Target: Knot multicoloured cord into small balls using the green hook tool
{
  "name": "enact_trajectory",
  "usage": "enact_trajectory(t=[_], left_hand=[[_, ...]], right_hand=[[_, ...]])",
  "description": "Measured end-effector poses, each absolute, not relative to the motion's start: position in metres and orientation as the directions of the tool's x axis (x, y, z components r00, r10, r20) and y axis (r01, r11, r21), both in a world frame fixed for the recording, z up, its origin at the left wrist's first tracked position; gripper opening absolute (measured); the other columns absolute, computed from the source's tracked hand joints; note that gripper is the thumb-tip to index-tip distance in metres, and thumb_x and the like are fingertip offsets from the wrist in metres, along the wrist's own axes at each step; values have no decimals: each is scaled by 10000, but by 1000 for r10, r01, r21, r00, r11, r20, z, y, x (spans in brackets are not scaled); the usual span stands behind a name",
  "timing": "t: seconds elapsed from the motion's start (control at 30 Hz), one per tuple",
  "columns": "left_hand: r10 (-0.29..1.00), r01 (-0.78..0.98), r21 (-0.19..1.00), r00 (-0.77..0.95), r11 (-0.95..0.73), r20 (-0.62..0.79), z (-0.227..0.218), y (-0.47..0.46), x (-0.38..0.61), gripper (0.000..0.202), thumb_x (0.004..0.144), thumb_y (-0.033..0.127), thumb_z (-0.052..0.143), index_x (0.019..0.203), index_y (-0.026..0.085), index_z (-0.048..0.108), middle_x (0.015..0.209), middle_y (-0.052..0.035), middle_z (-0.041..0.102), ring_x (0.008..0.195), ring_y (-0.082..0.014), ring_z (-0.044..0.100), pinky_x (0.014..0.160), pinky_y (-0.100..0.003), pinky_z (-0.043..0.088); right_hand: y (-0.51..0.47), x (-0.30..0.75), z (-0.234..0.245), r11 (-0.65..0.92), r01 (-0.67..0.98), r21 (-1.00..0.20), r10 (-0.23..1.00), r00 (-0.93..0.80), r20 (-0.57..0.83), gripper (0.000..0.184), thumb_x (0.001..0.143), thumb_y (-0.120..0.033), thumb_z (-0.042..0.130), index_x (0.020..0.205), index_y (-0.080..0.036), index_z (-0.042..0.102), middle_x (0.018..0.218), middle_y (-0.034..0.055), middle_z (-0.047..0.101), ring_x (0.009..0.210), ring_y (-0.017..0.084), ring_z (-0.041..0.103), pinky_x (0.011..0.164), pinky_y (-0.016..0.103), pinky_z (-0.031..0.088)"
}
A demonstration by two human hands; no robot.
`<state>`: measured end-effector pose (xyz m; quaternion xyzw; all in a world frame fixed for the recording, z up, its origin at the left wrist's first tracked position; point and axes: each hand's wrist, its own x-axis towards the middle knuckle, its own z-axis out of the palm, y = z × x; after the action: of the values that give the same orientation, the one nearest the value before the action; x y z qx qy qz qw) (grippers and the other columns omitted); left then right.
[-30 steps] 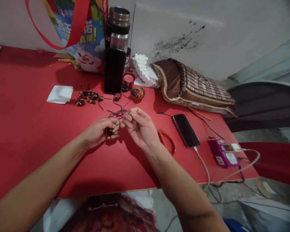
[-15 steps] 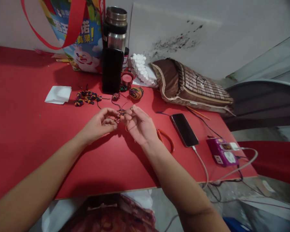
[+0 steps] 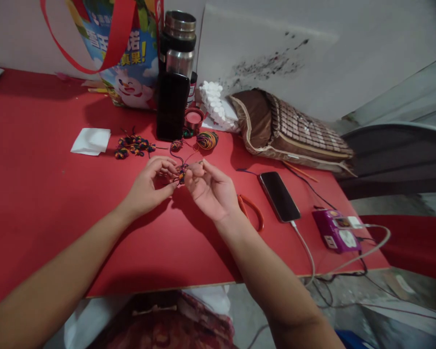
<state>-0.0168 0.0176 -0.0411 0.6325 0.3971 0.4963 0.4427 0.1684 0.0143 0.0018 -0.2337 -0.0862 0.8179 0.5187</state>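
Note:
Between my two hands is a small knotted piece of multicoloured cord [image 3: 181, 177], dark with orange and yellow bits. My left hand [image 3: 150, 183] pinches its left side between thumb and fingers. My right hand [image 3: 212, 186] is closed at the piece's right side, its fingertips pressed together; strands there are too fine to follow. Cord runs from the piece back toward a small wound bundle [image 3: 176, 145] and a larger ball of multicoloured cord [image 3: 207, 140]. Several finished-looking knotted cord pieces [image 3: 133, 146] lie beyond my left hand.
An orange-handled tool [image 3: 253, 212] lies beside my right wrist, partly hidden. Further right are a charging phone [image 3: 279, 196] and a purple power box [image 3: 330, 230] with cables. Behind stand an upright phone [image 3: 172, 106], a steel flask [image 3: 180, 41], a printed bag [image 3: 131, 72] and a brown cushion [image 3: 294, 131].
My left fingers have shifted and closed nearer the knot, whose orange part now shows between the hands. My right hand has turned slightly, still pinching. The whole view has moved a little.

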Motion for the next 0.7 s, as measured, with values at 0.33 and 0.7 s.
enact_trajectory(t=[0.33, 0.7], left_hand=[[918, 193, 898, 109, -395, 381, -28, 8, -12, 116, 923, 313, 814, 994, 237, 763, 1243, -110, 651, 1213, -274, 642, 865, -343, 607], [915, 52, 916, 95, -397, 392, -25, 13, -16, 165, 880, 288, 880, 968, 229, 753, 1134, -89, 687, 1094, -238, 671, 946, -356, 593]], right_hand=[[9, 160, -1, -506, -831, -230, 841, -416, -346, 304, 1020, -169, 614, 742, -235, 510, 637, -76, 519, 524, 39, 530, 705, 126, 660], [8, 161, -5, -537, -775, -335, 840, -454, -297, 222, 955, -184, 660, 766, -220, 549, 691, -69, 518, 542, 51, 475, 716, 172, 673]])
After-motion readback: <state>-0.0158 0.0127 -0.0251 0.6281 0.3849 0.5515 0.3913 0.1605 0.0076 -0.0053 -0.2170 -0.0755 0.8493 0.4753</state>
